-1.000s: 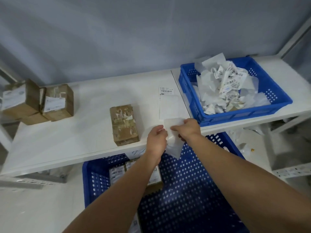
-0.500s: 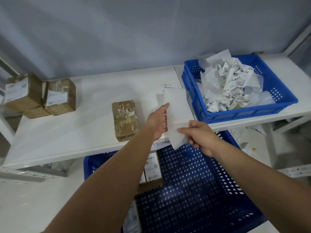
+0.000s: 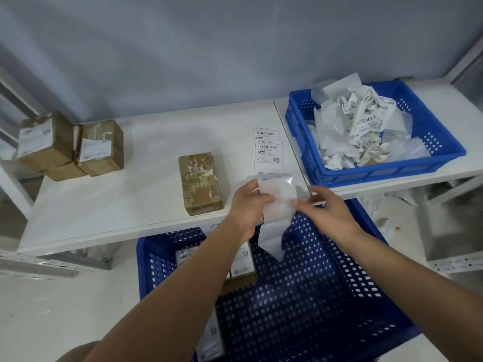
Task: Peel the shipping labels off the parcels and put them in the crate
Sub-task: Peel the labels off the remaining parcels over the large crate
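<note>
My left hand and my right hand both pinch a white, glossy sheet of label paper at the table's front edge; its lower part hangs down over the big blue crate below. Two printed shipping labels lie flat on the white table just beyond the sheet. A brown parcel with torn label remains lies left of my hands. The blue crate at the right holds a heap of crumpled labels.
Three brown parcels with labels sit at the table's far left. A large blue crate under the table edge holds labelled parcels. Scraps lie on the floor at the right.
The sheet was lifted off the table, uncovering a printed label beneath it. My hands now hold the sheet lower, nearer the table edge, pinching it from both sides.
</note>
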